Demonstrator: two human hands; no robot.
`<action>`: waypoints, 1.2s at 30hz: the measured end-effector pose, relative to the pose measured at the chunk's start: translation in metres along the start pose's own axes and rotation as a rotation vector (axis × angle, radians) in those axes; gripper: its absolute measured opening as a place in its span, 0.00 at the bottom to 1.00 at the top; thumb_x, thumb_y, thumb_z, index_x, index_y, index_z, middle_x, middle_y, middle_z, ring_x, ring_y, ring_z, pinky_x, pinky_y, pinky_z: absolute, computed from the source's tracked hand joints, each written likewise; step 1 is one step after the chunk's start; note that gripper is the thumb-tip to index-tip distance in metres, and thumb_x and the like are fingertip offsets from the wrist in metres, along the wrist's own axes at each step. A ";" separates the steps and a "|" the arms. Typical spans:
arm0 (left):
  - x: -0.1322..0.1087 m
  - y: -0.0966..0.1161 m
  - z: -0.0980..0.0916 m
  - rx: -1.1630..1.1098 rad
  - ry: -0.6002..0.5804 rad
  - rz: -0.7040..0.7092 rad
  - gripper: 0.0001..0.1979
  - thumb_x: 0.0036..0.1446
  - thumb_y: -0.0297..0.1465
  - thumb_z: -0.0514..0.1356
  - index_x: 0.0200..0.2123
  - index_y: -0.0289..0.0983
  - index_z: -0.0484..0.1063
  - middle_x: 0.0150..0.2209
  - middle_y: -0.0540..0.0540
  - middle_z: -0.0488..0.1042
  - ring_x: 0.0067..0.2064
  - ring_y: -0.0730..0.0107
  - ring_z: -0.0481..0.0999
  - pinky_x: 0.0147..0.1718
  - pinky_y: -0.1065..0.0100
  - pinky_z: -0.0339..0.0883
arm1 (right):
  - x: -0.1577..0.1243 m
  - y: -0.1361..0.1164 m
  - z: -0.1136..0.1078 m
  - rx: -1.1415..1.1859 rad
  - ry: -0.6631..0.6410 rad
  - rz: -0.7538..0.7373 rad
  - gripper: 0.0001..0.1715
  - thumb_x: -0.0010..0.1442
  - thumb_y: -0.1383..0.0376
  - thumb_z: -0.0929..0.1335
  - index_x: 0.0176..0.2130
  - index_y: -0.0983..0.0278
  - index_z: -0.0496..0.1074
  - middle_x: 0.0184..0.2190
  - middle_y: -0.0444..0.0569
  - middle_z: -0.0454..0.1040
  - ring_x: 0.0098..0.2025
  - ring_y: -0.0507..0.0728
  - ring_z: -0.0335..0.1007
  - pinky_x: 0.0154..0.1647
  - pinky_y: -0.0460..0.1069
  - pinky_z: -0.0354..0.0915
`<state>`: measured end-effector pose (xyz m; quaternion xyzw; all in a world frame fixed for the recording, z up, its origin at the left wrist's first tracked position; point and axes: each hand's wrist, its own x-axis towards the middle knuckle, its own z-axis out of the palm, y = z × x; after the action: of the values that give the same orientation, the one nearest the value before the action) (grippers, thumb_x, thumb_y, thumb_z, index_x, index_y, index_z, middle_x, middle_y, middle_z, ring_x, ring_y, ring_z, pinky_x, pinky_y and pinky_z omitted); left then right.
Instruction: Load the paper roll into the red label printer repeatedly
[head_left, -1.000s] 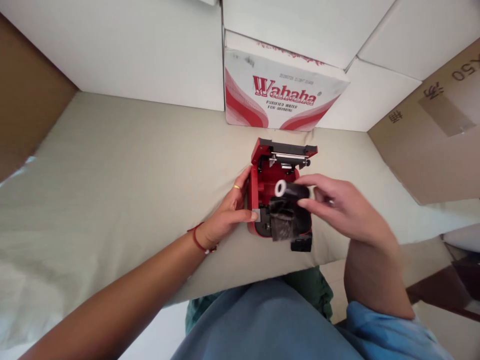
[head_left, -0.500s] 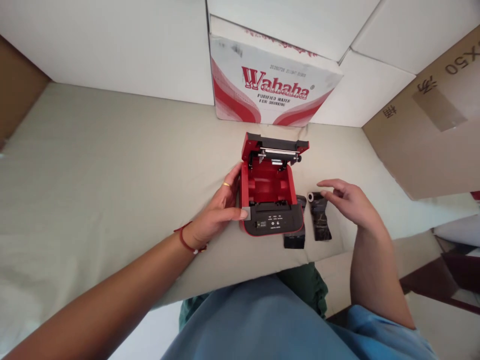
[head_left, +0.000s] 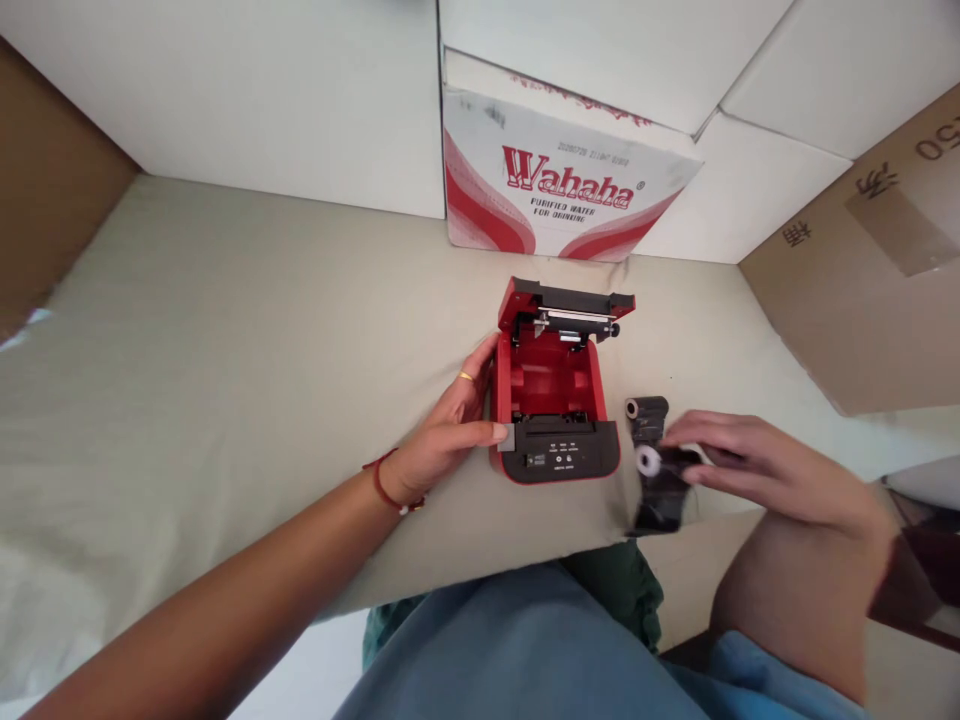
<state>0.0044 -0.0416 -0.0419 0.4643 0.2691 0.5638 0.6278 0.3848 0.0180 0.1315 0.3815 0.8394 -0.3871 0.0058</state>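
The single view looks out from the wearer's head, facing forward and tilted steeply down. The blue shirt (head_left: 517,650) fills the bottom centre, placing the lens above the torso. The left hand (head_left: 448,430) enters from the lower left and the right hand (head_left: 761,468) from the lower right, both within the frame. The open red device (head_left: 551,380), right of centre, is at arm's reach and seen from above. The wide field stretches to a printed box (head_left: 562,185) at upper centre and a brown carton (head_left: 892,250) along the right edge.
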 end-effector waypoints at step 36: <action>-0.042 0.021 0.052 1.298 0.026 0.817 0.29 0.70 0.26 0.67 0.72 0.48 0.80 0.50 0.50 0.93 0.60 0.58 0.91 0.86 0.45 0.61 | 0.096 -0.060 0.059 0.105 0.560 0.002 0.15 0.78 0.54 0.73 0.49 0.56 0.91 0.46 0.48 0.94 0.46 0.62 0.91 0.54 0.56 0.84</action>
<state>0.0303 -0.0975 -0.0091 0.7959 0.3606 0.4853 -0.0321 0.2616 0.0160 0.0998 0.4742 0.7867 -0.3097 -0.2456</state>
